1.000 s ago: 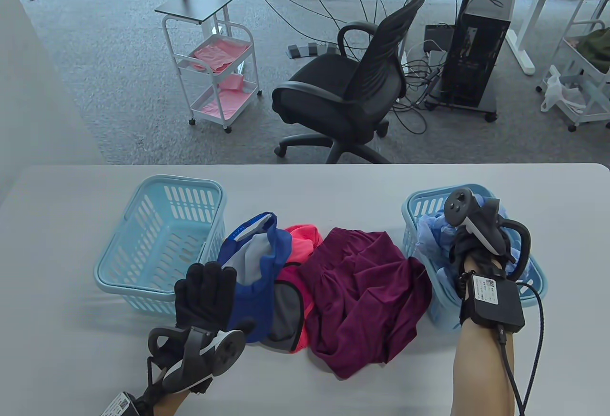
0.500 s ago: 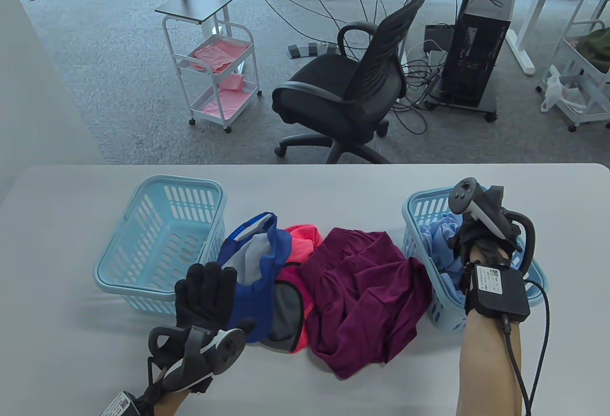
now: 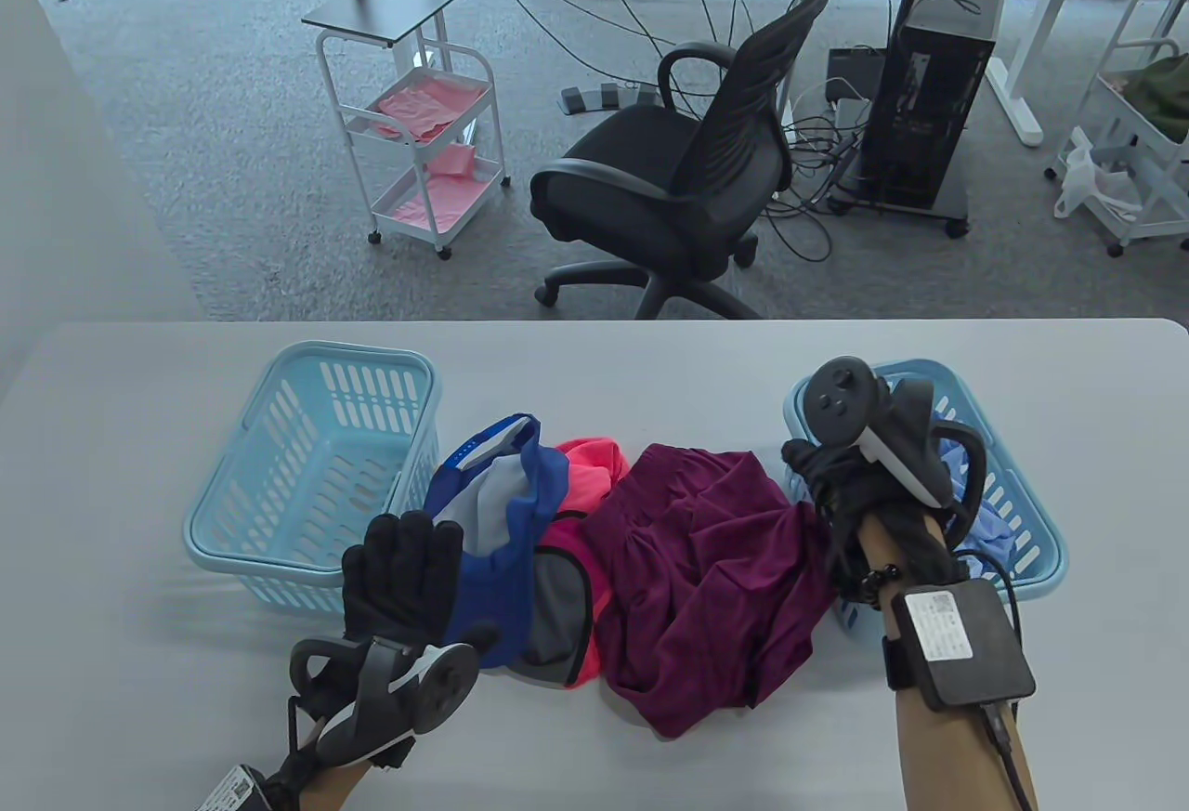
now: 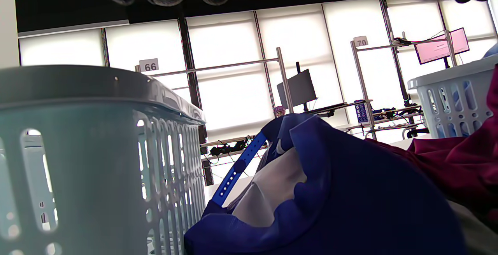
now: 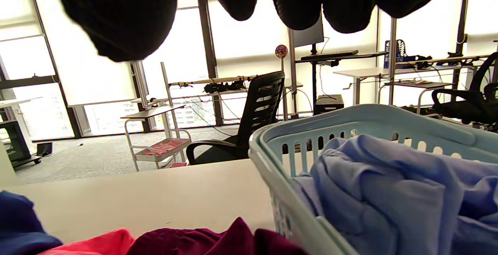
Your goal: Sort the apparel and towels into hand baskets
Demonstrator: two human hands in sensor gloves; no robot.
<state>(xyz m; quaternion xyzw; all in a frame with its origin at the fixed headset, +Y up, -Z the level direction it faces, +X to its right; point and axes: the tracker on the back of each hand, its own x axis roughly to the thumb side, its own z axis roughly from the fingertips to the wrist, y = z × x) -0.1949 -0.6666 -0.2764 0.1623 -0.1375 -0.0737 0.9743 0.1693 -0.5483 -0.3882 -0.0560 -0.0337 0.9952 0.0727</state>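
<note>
Two light blue hand baskets stand on the table: the left basket [image 3: 307, 467] and the right basket [image 3: 1026, 532], which holds a light blue cloth [image 5: 389, 185]. Between them lies a pile: a blue cap [image 3: 506, 514], a pink and grey garment [image 3: 581, 486] and a maroon garment [image 3: 715, 569]. My left hand [image 3: 401, 569] lies open and flat beside the cap, at the left basket's near corner. My right hand [image 3: 822, 472] is open and empty above the right basket's left rim and the maroon garment's edge. Its fingers [image 5: 113, 14] hang spread in the right wrist view.
The table's far edge runs just behind the baskets. On the floor beyond stand a black office chair [image 3: 678, 179], a white cart [image 3: 423, 142] with pink cloths and a computer tower [image 3: 929, 96].
My right hand has let go of the light blue cloth in the right basket and moved left and up, out over the basket's left rim. My left hand has stayed put.
</note>
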